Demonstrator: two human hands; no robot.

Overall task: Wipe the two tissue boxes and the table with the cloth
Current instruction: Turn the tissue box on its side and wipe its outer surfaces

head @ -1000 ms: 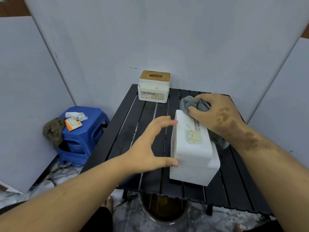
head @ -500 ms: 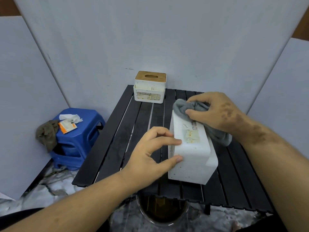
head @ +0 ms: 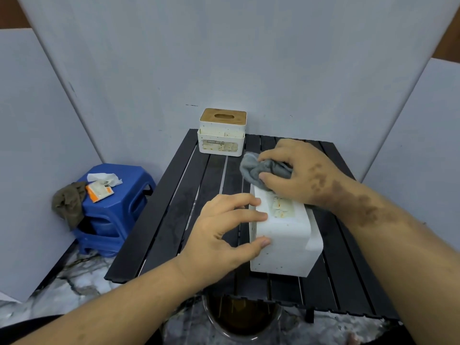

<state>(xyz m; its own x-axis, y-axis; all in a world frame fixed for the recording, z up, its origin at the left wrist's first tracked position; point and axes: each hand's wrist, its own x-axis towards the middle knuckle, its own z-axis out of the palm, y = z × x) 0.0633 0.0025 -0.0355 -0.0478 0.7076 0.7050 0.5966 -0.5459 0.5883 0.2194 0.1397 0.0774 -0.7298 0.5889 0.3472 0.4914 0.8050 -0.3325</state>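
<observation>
Tissue boxes remain soiled: wiping appears to be at its first stage, with the second box and table left. Left hand [head: 224, 235] grips the near tissue box [head: 286, 240], a matte white speckled block at table centre. Right hand [head: 298, 175] clutches the crumpled grey cloth [head: 258, 168] against its stained top. Behind, the wooden-lidded box [head: 222, 131] waits on the black slatted table [head: 174, 207].

Your left hand [head: 219, 235] steadies the white tissue box [head: 286, 240] lying on the desk [head: 174, 220], right hand [head: 298, 175] bunching the grey cloth [head: 256, 168] on its far end. Wooden-lidded box [head: 222, 131] sits beyond it.
</observation>
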